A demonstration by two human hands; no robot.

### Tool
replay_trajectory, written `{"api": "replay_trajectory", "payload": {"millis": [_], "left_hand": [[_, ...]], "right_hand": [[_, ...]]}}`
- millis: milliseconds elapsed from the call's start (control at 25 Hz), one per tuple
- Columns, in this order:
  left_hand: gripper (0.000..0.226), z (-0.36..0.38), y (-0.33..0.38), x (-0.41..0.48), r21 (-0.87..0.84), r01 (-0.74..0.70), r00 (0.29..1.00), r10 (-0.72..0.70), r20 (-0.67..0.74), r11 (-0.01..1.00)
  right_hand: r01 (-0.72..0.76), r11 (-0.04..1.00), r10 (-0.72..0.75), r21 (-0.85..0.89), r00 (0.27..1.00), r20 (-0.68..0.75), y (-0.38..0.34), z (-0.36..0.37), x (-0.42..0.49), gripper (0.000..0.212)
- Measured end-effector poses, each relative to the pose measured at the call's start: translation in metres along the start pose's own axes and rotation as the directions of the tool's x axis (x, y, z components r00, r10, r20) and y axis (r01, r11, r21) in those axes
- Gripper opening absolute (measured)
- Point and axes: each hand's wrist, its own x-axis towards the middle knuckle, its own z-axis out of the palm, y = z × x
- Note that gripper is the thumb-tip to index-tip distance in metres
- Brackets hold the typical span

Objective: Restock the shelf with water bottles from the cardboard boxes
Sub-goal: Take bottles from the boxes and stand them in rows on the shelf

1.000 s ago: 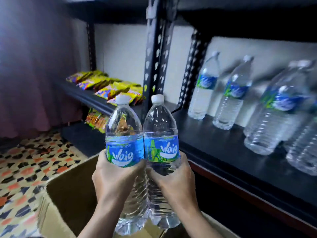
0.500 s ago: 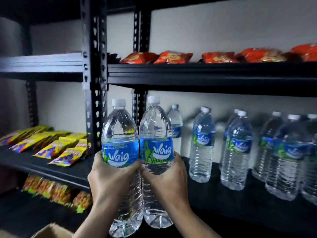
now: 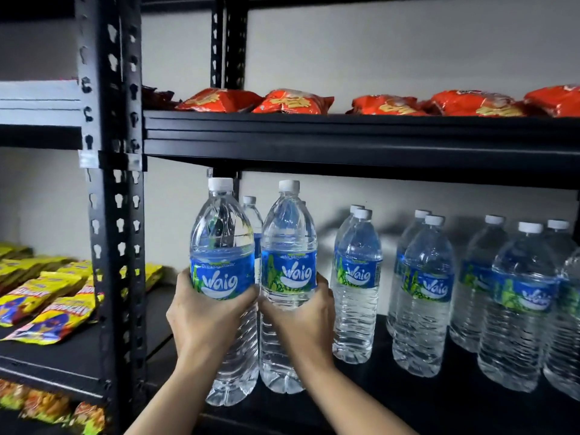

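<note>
I hold two clear water bottles with blue labels and white caps, upright and side by side, at the left end of the black shelf [image 3: 408,400]. My left hand [image 3: 204,315] grips the left bottle [image 3: 221,246] around its middle. My right hand [image 3: 301,321] grips the right bottle [image 3: 288,246] the same way. Their bases hang at about the shelf's front edge; whether they touch it I cannot tell. Several matching bottles [image 3: 357,287] stand in rows to the right, and one more bottle [image 3: 251,211] shows behind the two I hold. No cardboard box is in view.
A black slotted upright post [image 3: 113,215] stands just left of my hands. The shelf above [image 3: 345,133] carries red snack packets [image 3: 292,102] and hangs low over the bottle caps. Yellow snack packets [image 3: 47,302] lie on the left-hand shelf, with more packets [image 3: 47,406] below.
My view has swung up from the cardboard box to the shelves. Both hands have carried the two bottles forward and in toward the left end of the water shelf.
</note>
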Motion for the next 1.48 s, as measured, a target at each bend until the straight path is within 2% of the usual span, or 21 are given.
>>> {"api": "replay_trajectory", "payload": {"millis": [80,240,400,560,640,720,800,880,920,1000,1160,1200,1360,1480], "left_hand": [[0.065,0.005,-0.006,0.011,-0.014,-0.014,1.000,0.014,-0.001,1.000],[0.067,0.011,-0.016,0.028,-0.006,-0.043,0.999,0.042,-0.009,0.999],[0.067,0.014,-0.023,0.034,-0.008,-0.046,0.999,0.046,-0.014,0.999],[0.066,0.012,-0.028,0.037,-0.001,-0.047,0.999,0.047,-0.020,0.999],[0.067,0.012,-0.028,0.039,-0.004,-0.048,0.999,0.048,-0.019,0.999],[0.068,0.011,-0.028,0.040,-0.003,-0.049,0.999,0.049,-0.021,0.999],[0.068,0.010,-0.029,0.042,-0.004,-0.050,0.999,0.050,-0.020,0.999],[0.069,0.008,-0.030,0.043,0.010,-0.054,0.998,0.054,-0.014,0.999],[0.069,0.008,-0.030,0.043,0.014,-0.057,0.998,0.057,-0.016,0.998],[0.069,0.006,-0.032,0.043,0.018,-0.057,0.998,0.057,-0.019,0.998],[0.069,0.006,-0.033,0.045,0.009,-0.065,0.998,0.066,-0.024,0.998],[0.069,0.006,-0.034,0.046,0.012,-0.066,0.998,0.066,-0.024,0.998],[0.068,0.005,-0.038,0.050,0.023,-0.064,0.998,0.065,-0.022,0.998],[0.066,0.005,-0.041,0.050,0.029,-0.067,0.998,0.067,-0.016,0.997]], "right_hand": [[-0.020,1.000,0.021,0.007,0.999,-0.037,0.010,0.016,0.013,0.077],[0.016,1.000,-0.020,-0.027,0.984,-0.178,0.036,0.048,0.027,0.092],[0.017,0.999,-0.024,-0.048,0.985,-0.169,0.062,0.069,0.019,0.098],[0.056,0.994,-0.079,-0.096,0.965,-0.250,0.071,0.073,0.017,0.094],[0.031,0.995,-0.050,-0.099,0.980,-0.193,0.068,0.069,0.013,0.097],[-0.040,0.993,0.037,-0.111,0.999,-0.031,0.071,0.061,0.007,0.106],[-0.142,0.979,0.162,-0.144,0.977,0.136,0.082,0.052,-0.001,0.109],[-0.261,0.957,0.283,-0.126,0.936,0.211,0.096,0.045,-0.007,0.086],[-0.320,0.941,0.336,-0.106,0.919,0.206,0.099,0.044,-0.007,0.073],[-0.396,0.912,0.409,-0.108,0.898,0.164,0.102,0.049,-0.003,0.066],[-0.425,0.899,0.437,-0.107,0.888,0.141,0.159,0.091,0.025,0.101],[-0.432,0.893,0.447,-0.128,0.883,0.139,0.162,0.094,0.031,0.103],[-0.465,0.860,0.496,-0.208,0.859,0.130,0.114,0.068,0.032,0.085],[-0.516,0.836,0.543,-0.187,0.826,0.149,0.109,0.062,0.039,0.073]]}}
